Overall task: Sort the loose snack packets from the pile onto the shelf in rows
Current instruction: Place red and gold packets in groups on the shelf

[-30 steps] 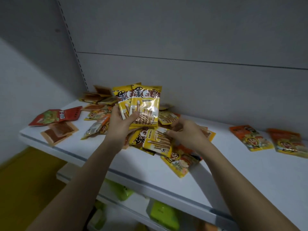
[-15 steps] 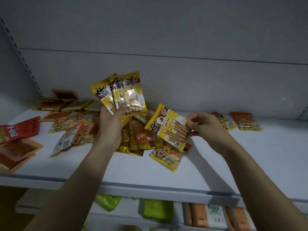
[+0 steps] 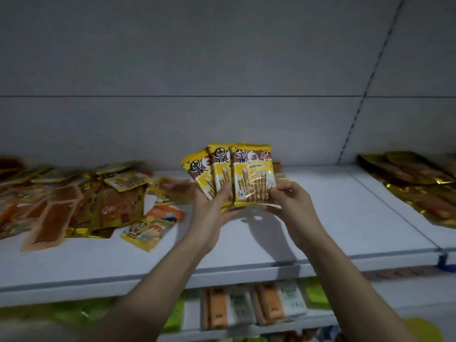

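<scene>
While the pile [image 3: 81,206] of loose packets lies on the white shelf [image 3: 345,218], left of the hands, the head view shows three yellow wafer-roll packets [image 3: 232,174] fanned upright above bare shelf. The left hand [image 3: 212,208] clamps two; the right hand [image 3: 286,201], fingers pinched on the lower corner, presses a third against them. Half a second ago that third packet was held apart, so the bunch has grown and looks ready to be set down as a row, right of the pile.
</scene>
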### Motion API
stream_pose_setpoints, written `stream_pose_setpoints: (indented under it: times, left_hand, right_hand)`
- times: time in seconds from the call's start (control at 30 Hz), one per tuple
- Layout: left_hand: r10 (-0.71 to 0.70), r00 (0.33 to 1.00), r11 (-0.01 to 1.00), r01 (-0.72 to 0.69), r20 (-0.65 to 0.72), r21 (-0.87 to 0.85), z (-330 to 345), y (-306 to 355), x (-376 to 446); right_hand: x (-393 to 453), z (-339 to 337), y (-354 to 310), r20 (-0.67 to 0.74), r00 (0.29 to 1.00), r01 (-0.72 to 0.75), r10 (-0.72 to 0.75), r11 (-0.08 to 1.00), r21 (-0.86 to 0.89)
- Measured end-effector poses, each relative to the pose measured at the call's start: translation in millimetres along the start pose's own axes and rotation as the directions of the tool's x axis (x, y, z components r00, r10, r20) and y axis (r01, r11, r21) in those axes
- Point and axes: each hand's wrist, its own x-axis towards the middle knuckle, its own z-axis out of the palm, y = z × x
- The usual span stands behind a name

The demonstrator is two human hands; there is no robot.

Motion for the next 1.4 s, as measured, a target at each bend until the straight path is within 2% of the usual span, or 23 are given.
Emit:
stream_pose_setpoints:
  times: [0.13, 0.27, 0.43, 0.67, 0.87, 1.0, 1.17, 1.27, 1.33, 1.4]
  left_hand:
    - [-0.039, 0.998, 0.999, 0.039, 0.042, -0.013, 79, -32, -14]
    - [-0.076, 0.996, 0.997, 0.076, 0.056, -0.002, 142, -66, -18]
    - [-0.136, 0.990, 0.990, 0.137, 0.045, -0.025, 192, -103, -19]
    - [-0.178, 0.982, 0.984, 0.179, 0.054, 0.003, 223, -131, 26]
    - [-0.217, 0.976, 0.976, 0.217, -0.014, -0.011, 255, -153, 99]
    - [-0.201, 0.978, 0.979, 0.199, -0.048, -0.053, 268, -170, 129]
    - [-0.153, 0.984, 0.988, 0.150, -0.089, -0.044, 251, -176, 136]
    - [-0.138, 0.973, 0.989, 0.126, -0.187, -0.074, 239, -170, 146]
    - [-0.140, 0.967, 0.988, 0.123, -0.213, -0.092, 237, -169, 150]
    - [-0.118, 0.973, 0.993, 0.109, -0.201, -0.053, 238, -173, 150]
  right_hand:
    - [-5, -78, -9, -0.070, 0.996, 0.043, -0.060, 0.973, -0.226]
    - [-3, -154, -23, -0.064, 0.994, 0.063, -0.087, 0.949, -0.310]
    - [9, -209, -28, -0.032, 0.992, 0.102, -0.123, 0.920, -0.379]
    - [69, -237, -13, -0.006, 0.987, 0.149, -0.163, 0.913, -0.380]
    - [150, -244, -11, -0.069, 0.980, 0.141, -0.186, 0.899, -0.414]
    - [196, -242, -14, -0.081, 0.976, 0.143, -0.203, 0.874, -0.465]
    - [206, -253, 1, -0.066, 0.976, 0.155, -0.208, 0.873, -0.461]
    - [208, -267, -1, -0.103, 0.947, 0.179, -0.305, 0.764, -0.620]
    - [210, -270, 2, -0.080, 0.939, 0.124, -0.336, 0.545, -0.830]
    - [208, -266, 6, -0.070, 0.937, 0.039, -0.342, 0.303, -0.952]
